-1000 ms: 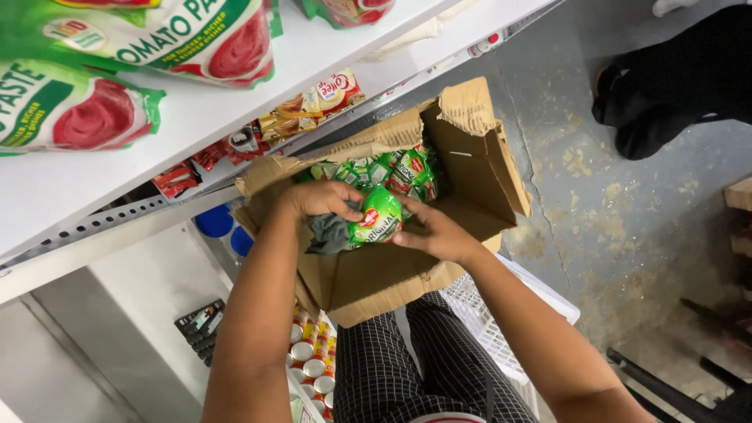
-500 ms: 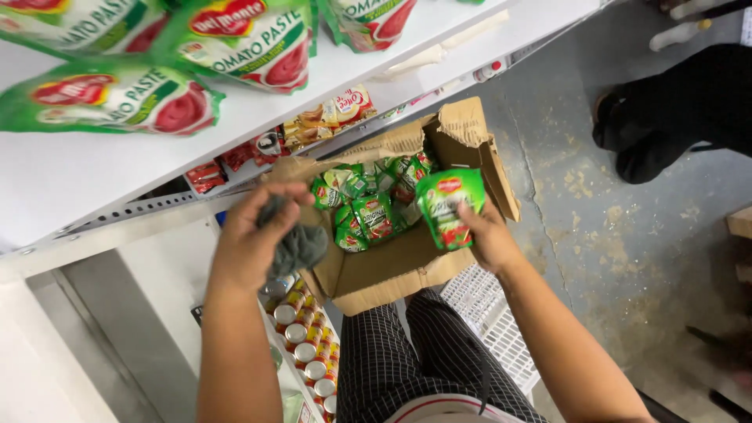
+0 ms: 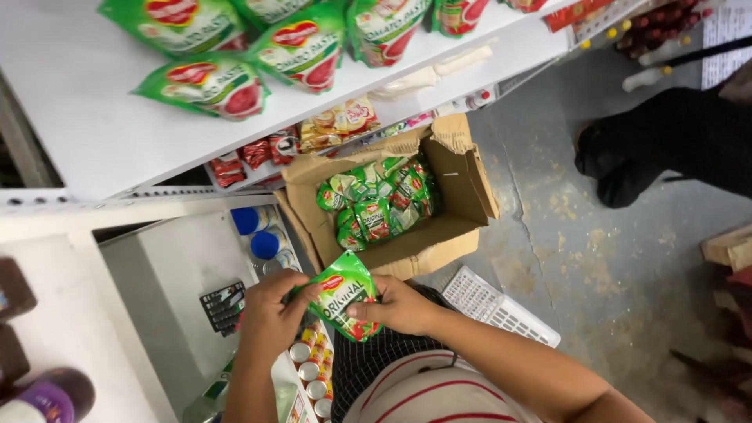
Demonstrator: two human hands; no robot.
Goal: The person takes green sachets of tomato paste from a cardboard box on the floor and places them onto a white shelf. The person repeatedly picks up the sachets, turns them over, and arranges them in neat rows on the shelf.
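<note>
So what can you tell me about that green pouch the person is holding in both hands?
The green pouch is a small, flat, glossy packet, plastic or foil by its look, with a red emblem near its top and red at its bottom corner. It seems sealed and full. It sits tilted, front towards the camera, below the open cardboard box of similar pouches. The left hand pinches its left edge and the right hand its right side, thumb across the front.

Open box [image 3: 392,227] beneath overhanging shelf [image 3: 110,133]
</note>
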